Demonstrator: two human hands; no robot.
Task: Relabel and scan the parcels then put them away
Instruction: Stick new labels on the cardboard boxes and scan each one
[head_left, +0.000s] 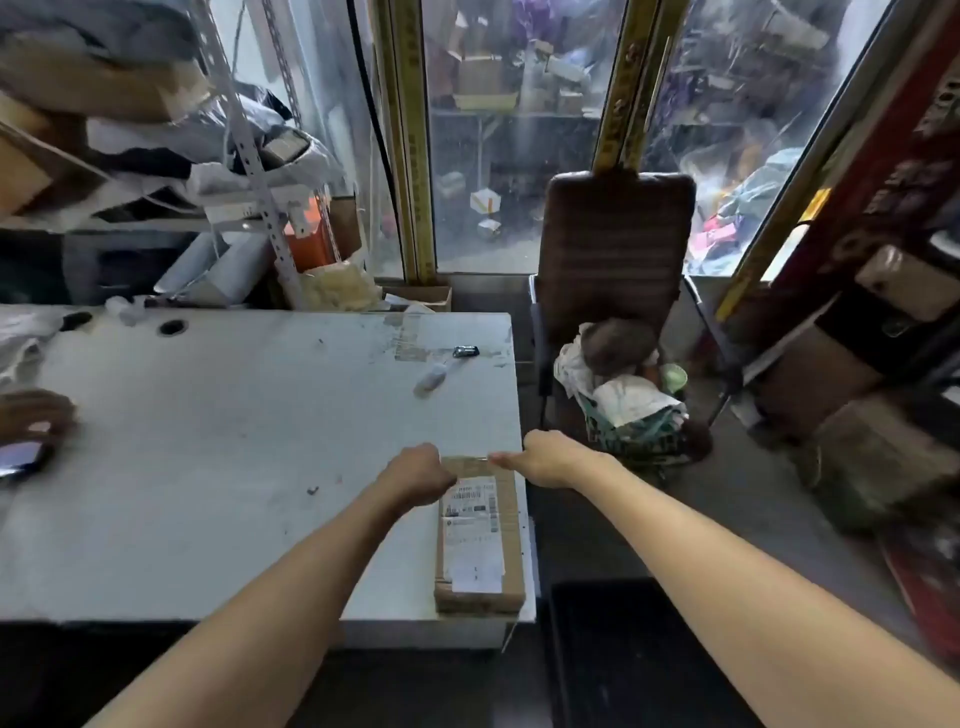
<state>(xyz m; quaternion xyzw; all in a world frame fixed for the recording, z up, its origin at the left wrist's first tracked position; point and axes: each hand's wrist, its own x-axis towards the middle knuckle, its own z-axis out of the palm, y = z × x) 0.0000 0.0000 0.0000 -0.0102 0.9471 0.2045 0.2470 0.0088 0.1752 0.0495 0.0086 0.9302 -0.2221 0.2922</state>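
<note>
brown chair (615, 249) before glass wall (498, 156), metal shelving (249, 150) left.

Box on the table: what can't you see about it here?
- Label print on the box: too small and blurred, head view.
- Left hand fingers: hidden behind the hand's back, head view.
- Right hand: whether it pinches the box's far edge, blurred.
- Box's far end: covered by both hands.

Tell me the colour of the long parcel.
The parcel is brown with white labels; head view.
</note>
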